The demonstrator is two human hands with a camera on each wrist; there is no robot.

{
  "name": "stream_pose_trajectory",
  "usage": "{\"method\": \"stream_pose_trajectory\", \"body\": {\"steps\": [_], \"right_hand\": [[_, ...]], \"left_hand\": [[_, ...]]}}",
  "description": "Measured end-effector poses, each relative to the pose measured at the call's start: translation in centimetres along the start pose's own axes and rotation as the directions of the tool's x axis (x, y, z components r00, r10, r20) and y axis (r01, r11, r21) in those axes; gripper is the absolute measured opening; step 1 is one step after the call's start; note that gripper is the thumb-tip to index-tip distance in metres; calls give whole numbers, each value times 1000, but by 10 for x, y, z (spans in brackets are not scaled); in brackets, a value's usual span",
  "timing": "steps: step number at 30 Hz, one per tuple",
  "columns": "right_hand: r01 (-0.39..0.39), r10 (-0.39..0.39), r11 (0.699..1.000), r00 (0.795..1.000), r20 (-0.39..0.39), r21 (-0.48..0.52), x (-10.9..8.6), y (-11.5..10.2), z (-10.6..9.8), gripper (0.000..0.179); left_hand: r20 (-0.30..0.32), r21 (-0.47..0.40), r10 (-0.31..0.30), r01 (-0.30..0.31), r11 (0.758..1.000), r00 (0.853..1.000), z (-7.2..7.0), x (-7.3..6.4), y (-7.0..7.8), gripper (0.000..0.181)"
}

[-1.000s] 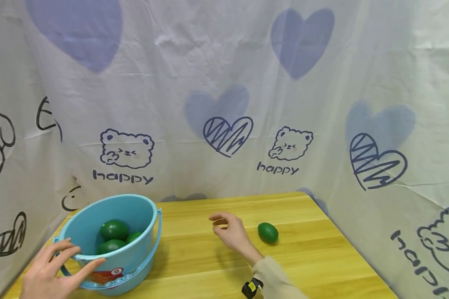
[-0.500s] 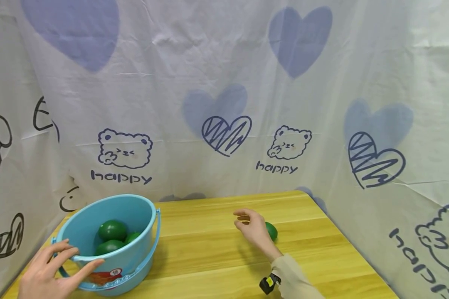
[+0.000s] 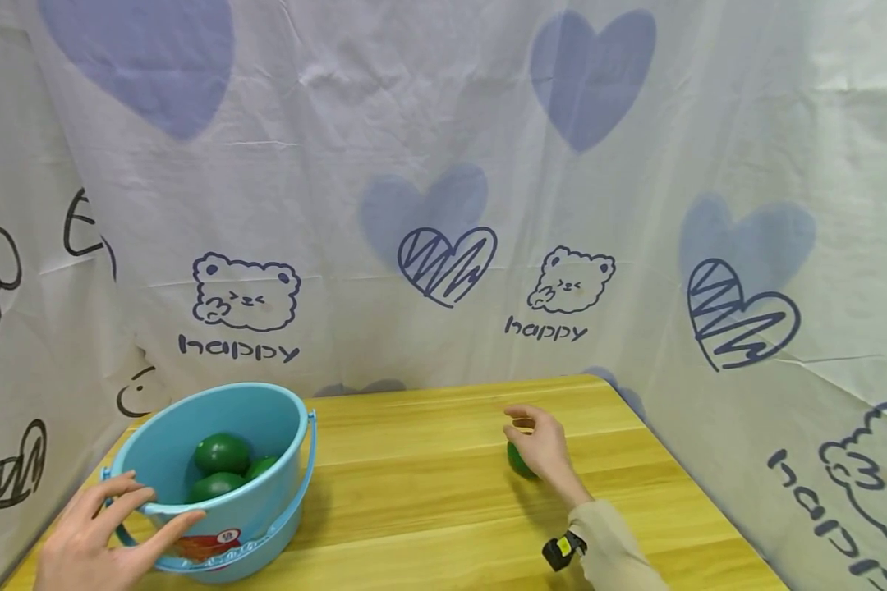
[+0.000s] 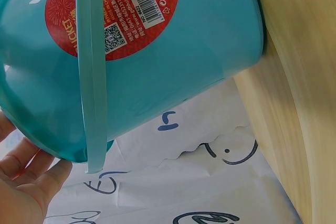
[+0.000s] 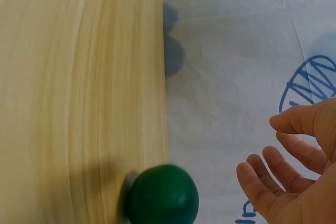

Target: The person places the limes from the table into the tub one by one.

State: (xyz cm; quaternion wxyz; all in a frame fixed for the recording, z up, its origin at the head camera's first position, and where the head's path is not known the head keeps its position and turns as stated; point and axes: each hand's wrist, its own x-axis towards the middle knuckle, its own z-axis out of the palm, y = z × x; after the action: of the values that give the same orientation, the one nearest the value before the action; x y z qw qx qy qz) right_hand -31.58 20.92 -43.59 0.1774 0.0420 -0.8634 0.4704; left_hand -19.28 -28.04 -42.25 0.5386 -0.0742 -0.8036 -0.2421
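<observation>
On the left of the table stands a light blue bucket [image 3: 266,505], its handle hanging down and a red label on its side. My left hand [image 3: 96,525] holds its near left rim, thumb outside and fingertips over the edge. Several smooth green egg-shaped fruits [image 3: 223,454] lie inside the bucket. Another green egg-shaped fruit [image 3: 519,464] rests on the table to the right, partly hidden by my right hand [image 3: 545,443]. That hand hovers over it with loosely bent fingers, and in the right wrist view a gap shows between the fingers and the fruit [image 5: 164,195].
The yellow wood-grain table [image 3: 414,517] ends at a white curtain [image 3: 355,205] printed with hearts and bears, which closes off the back and both sides. A dark band with a yellow patch [image 3: 564,548] sits at the right wrist.
My right hand has moved right, from the middle of the table to over the lone green fruit. The left hand stays at the bucket rim.
</observation>
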Motion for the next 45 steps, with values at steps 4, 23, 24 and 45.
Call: {"method": "stream_pose_trajectory", "body": {"steps": [4,23,24,45], "right_hand": [[-18,19,999,1000,7,-39,0,8,-9,28],[-92,134,958,981,143,-270,0,46,-21,47],[-95,140,957,979,147,-276,1,48,-20,48],[-160,196,963,968,157,-217,8,60,-7,54]], "left_hand": [[4,0,5,-5,1000,1000,0,0,0,95],[21,4,0,0,1000,1000,-3,-2,-2,90],[21,5,-3,3,1000,1000,-2,-3,-2,89],[35,6,17,-17,1000,999,-3,0,-2,87]]}}
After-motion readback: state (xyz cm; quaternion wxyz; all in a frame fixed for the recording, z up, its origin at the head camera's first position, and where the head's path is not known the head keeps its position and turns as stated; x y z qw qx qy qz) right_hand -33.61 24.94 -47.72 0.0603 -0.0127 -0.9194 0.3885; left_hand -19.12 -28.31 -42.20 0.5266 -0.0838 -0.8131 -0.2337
